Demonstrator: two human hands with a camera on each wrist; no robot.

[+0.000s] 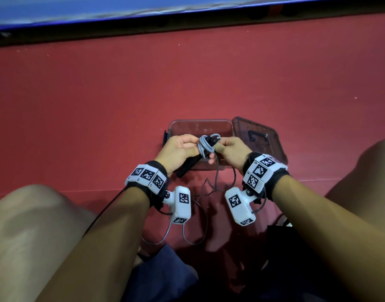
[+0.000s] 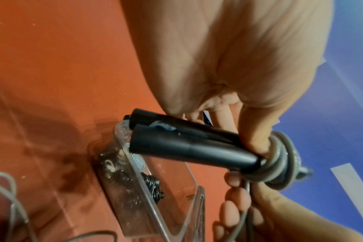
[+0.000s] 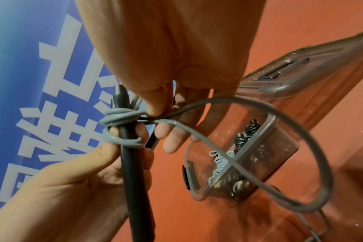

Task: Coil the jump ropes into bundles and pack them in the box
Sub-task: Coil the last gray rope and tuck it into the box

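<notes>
Both forearms reaching forward over the clear box (image 1: 180,125). Left hand (image 1: 178,149) fisted around black handles (image 2: 189,144); right hand (image 1: 230,149) pinching grey rope (image 3: 249,139), already coiled round the handle tips.

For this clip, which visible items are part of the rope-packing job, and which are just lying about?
Part of the job:
- left hand holding the black handles
- right hand pinching the grey rope
- clear box with coiled bundles inside

Lying about:
- box lid
- red floor
- blue banner
</notes>
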